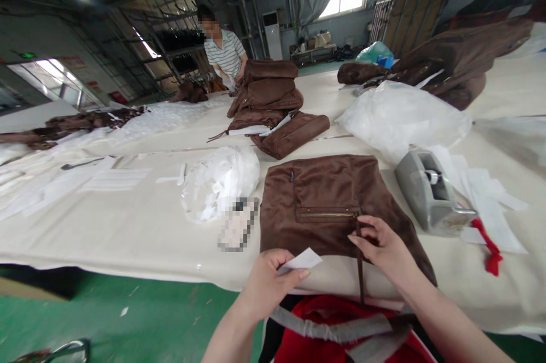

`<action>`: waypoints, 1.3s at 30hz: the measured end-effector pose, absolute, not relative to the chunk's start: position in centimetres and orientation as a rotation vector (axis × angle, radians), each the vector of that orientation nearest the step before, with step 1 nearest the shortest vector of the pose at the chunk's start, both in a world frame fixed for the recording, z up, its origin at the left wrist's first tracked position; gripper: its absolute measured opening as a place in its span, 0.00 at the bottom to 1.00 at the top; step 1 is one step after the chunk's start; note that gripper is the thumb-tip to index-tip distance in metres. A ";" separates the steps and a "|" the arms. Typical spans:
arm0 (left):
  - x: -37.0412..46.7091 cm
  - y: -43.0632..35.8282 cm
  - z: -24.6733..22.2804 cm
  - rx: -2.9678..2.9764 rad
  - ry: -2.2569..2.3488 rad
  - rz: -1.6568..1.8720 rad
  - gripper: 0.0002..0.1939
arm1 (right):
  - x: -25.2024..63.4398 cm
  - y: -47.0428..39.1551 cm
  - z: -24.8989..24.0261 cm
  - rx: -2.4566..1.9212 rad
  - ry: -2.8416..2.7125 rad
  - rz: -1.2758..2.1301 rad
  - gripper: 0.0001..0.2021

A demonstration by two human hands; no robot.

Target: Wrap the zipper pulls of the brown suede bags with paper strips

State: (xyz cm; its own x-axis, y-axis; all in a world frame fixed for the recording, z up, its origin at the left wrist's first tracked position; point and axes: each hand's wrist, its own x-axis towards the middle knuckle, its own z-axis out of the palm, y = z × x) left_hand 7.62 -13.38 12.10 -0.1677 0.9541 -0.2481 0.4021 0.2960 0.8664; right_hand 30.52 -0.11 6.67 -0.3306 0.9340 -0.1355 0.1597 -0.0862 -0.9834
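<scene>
Left hand (271, 280) grips white paper (305, 259), right hand (379, 242) pinches the brown strap (360, 277); a crooked tug could jam the zipper (326, 214)!

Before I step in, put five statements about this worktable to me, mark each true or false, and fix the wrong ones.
1. The left hand holds a piece of white paper. True.
2. The flat brown bag lies left of the grey tape dispenser. True.
3. The right hand rests on the dispenser. False: it is at the dark strip hanging by the bag's zipper.
4. The red ribbon lies left of the bag. False: it lies right.
5. Someone in a striped shirt is at work farther back. True.
</scene>
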 end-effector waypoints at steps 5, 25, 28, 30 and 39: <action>8.0 -13.0 12.1 1.410 1.736 0.803 0.18 | 31.0 -1.3 8.6 -1.063 -1.013 2.209 0.18; 9.4 -12.4 12.1 1.486 1.688 0.658 0.15 | 29.0 -1.7 9.8 -1.047 -1.086 1.869 0.16; 9.9 -12.0 12.1 1.442 1.722 0.681 0.09 | 28.6 -1.9 9.5 -1.056 -1.206 1.843 0.17; 10.1 -11.7 12.1 1.469 1.734 0.680 0.10 | 28.5 -2.0 9.5 -1.061 -1.189 1.836 0.18; 9.7 -11.6 12.9 1.602 1.693 0.710 0.19 | 29.2 -1.1 9.5 -1.104 -0.965 1.845 0.17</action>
